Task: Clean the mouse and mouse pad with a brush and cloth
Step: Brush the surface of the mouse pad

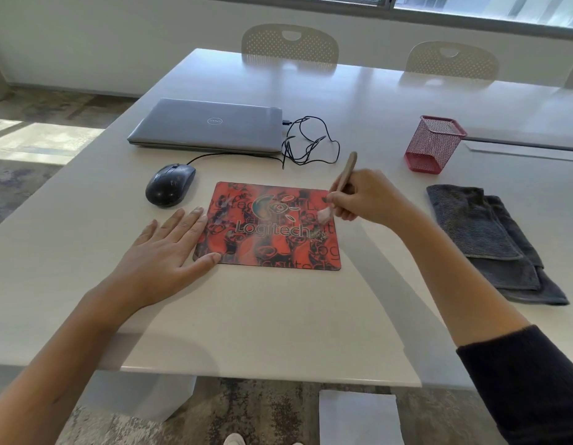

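**A:** Head view, so what are your hands doing?

**B:** My left hand (169, 248) lies flat, palm down, fingers straight and slightly spread. The fingertips and thumb rest on the left edge of the pad (272, 229); the rest of the palm sits on the table (246, 322). The forearm runs back toward me, bare.

**A:** And the right?

**B:** My right hand (362, 200) is curled round the brush (343, 181), gripping it low on the handle. The handle tilts up and away from me; the pale bristles point down at the pad's right side (whether they actually touch it I can't tell, that bit is blurred). The wrist is raised, the arm comes in from the right, with a dark sleeve near the elbow.

**A:** Anything on the pad?

**B:** A small patch of crumbs (318, 235) just beside the "Logitech" lettering, below the bristles.

**A:** Where's the rest?

**B:** The mouse (170, 188) sits just off the pad's upper left corner, not touching it, its cable (307, 142) looped toward the closed laptop (208, 125). The cloth (490, 242) lies folded well to the right, apart from my hand, and a red mesh cup (434, 144) stands beyond it.
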